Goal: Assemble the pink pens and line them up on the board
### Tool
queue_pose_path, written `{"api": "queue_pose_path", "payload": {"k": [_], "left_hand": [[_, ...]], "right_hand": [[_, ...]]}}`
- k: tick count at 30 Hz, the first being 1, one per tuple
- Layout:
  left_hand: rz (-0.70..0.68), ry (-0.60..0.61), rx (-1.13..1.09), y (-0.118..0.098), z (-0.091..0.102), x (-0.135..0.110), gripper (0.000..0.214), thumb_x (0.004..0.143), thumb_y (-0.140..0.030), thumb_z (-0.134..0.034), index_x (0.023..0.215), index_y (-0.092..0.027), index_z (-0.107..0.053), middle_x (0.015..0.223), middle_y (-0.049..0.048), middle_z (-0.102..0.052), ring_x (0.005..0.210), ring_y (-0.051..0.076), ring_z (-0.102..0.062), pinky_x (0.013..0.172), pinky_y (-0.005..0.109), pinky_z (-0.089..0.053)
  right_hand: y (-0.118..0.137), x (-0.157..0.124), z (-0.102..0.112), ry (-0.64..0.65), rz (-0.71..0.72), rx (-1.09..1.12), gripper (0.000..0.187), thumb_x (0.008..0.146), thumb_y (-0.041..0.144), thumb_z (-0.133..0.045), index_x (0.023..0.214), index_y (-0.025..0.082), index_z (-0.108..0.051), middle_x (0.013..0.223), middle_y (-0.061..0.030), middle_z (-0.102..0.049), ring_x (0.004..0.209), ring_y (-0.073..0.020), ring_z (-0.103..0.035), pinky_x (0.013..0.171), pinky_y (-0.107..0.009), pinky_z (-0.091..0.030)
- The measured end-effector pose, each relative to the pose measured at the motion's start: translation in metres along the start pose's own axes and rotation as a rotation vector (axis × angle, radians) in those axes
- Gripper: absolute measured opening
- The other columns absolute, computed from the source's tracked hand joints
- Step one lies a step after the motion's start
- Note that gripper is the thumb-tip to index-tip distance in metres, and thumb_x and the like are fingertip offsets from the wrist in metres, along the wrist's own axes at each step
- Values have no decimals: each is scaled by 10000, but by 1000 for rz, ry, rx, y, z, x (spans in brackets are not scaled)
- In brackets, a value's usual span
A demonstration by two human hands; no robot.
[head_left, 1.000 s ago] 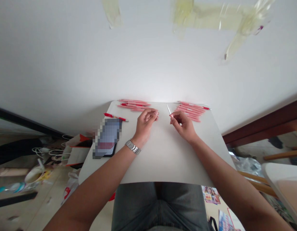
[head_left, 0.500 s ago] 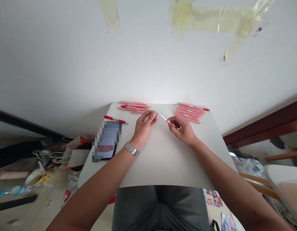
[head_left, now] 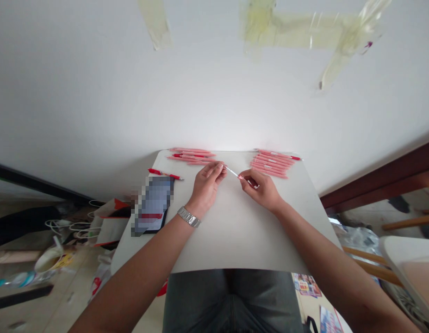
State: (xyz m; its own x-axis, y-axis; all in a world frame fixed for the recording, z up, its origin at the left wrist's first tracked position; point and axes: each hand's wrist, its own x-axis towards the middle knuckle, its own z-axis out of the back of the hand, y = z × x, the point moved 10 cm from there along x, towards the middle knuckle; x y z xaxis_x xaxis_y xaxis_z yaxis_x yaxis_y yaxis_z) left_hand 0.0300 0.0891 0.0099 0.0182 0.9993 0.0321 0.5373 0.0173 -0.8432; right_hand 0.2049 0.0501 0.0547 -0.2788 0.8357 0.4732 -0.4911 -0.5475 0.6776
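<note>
My right hand [head_left: 262,187] is closed on a red pen [head_left: 253,184], with its thin white refill [head_left: 232,171] sticking out bare toward the left. At the refill's far end my left hand [head_left: 208,181] pinches with thumb and forefinger. What those fingertips hold is too small to make out. Behind my left hand lies a loose bunch of pink pens [head_left: 191,152] with a red one among them. A neater row of pink pens [head_left: 271,164], with a red-ended pen at its back, lies beyond my right hand.
On the white table [head_left: 231,231], a red pen [head_left: 165,174] lies behind a phone [head_left: 153,203] with a blurred screen at the left. The wall [head_left: 214,92] rises directly behind the table. Bags [head_left: 112,222] and cables stand on the floor at left; a white chair [head_left: 408,263] is at right.
My right hand has moved slightly left, bringing the refill's end up to my left fingertips; a small gap showed there before. The view has shifted a little.
</note>
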Motion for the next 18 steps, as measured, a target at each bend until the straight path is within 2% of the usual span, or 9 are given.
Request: {"api": "queue_pose_path", "payload": {"k": [9,18], "left_hand": [[6,38,8,2,-3,-1,277,812,-342,-907,1006,-191,-779,1033,41,-764,860,87,-679,876,242,-580],[-28,57,96,-4,-5,-1,284,810,-376,-899,994,-197,-777,1031,51,-754,856,111,-668,864,273,-568]], "right_hand": [[-2,1,-1,4,0,-3,115,1019,329,-611,1058,243,-676,748,-4,-639,655,-159,-538,619,-304,-415],[-1,0,-1,10,3,-20,122,1020,330,-598,1063,250,-680,756,-9,-648,661,-164,-545,622,-312,-417]]}}
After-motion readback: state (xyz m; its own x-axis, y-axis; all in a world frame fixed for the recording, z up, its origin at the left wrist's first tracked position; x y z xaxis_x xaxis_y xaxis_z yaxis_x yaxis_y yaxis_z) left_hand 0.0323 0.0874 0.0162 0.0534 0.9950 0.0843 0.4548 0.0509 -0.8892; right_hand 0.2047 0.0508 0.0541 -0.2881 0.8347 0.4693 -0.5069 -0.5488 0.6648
